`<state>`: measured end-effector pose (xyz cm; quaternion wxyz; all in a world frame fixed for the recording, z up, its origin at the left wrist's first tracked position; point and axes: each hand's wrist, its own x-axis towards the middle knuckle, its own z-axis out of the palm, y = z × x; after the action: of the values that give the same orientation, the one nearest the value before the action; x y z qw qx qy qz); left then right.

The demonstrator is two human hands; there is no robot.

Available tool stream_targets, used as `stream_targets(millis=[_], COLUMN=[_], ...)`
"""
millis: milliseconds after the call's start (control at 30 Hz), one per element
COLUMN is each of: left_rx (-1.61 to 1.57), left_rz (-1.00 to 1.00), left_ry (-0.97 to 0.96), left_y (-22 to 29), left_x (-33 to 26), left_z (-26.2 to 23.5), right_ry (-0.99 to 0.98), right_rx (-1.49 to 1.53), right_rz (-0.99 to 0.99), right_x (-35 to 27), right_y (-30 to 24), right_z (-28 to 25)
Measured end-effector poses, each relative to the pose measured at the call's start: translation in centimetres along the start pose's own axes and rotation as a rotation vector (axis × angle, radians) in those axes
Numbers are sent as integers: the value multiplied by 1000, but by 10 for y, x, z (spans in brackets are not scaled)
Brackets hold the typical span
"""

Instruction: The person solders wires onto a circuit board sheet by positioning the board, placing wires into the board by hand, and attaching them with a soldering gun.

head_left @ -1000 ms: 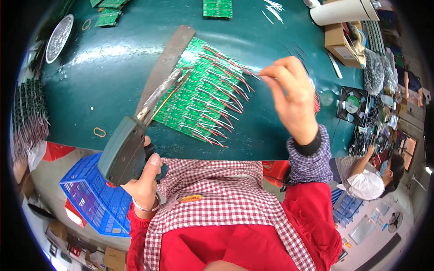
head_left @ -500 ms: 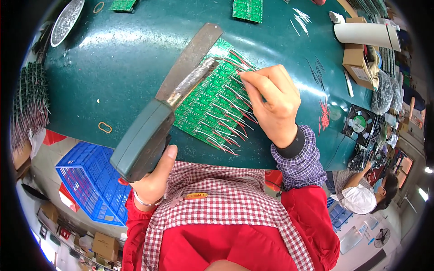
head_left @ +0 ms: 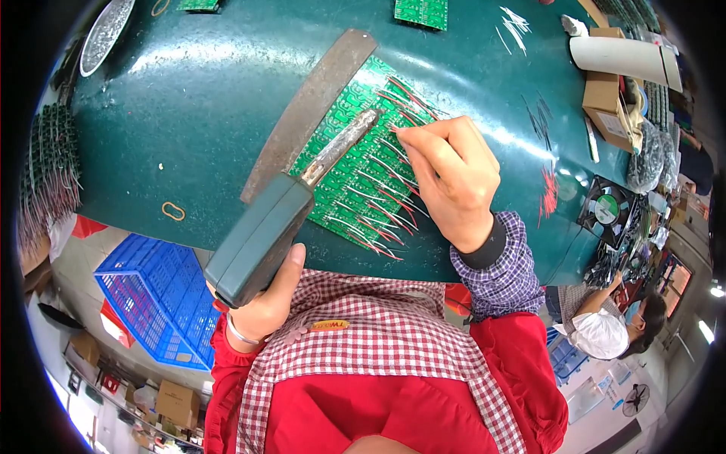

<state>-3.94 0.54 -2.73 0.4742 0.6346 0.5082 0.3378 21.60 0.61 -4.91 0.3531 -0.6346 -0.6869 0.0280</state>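
A green circuit board panel (head_left: 333, 193) lies on the table, with rows of short red and white wires (head_left: 374, 219) standing out from its right part. My left hand (head_left: 272, 303) is closed round the grip of a dark green soldering gun (head_left: 265, 234). Its metal tip reaches over the board, close to my right fingertips. My right hand (head_left: 457, 178) pinches a thin wire (head_left: 394, 130), reddish where it shows, against the board; most of it is hidden by the fingers. Along the board's left edge rests a flat brown metal strip (head_left: 302, 113).
Loose white (head_left: 514, 29), black (head_left: 539, 121) and red wires (head_left: 548, 189) lie to the right. Beyond them are a small fan (head_left: 605, 208) and a cardboard box (head_left: 607, 113). A metal dish (head_left: 106, 36) stands far left; a blue crate (head_left: 155, 303) is below the table's edge.
The soldering gun has shifted right, its tip now lower on the board and nearer my right fingers. The metal strip now lies slightly apart from the gun's body. My right hand has moved slightly.
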Motion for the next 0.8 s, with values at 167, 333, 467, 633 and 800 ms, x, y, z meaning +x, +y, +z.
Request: stream_targets(millis=[167,333,467,633,800], left_rx=[-15,71,14,20,52], left_rz=[-53,-5,-77,-137,-86], left_ry=[-13,-32,-36,-44,-65], left_y=[0,-5,-2,-1,-2], left_x=[-6,-10,-9,-9,-10], left_z=[-4,-5,-4,-5,-6], right_ry=[-3,1,2,0,-13], right_rx=[3,-14,-9,-10,-15], right_rz=[-5,7,11,13,12], right_x=[-2,-5,-4,-5,-5], right_y=[-1,0,0,0,-1], right_z=[5,6,7,6,6])
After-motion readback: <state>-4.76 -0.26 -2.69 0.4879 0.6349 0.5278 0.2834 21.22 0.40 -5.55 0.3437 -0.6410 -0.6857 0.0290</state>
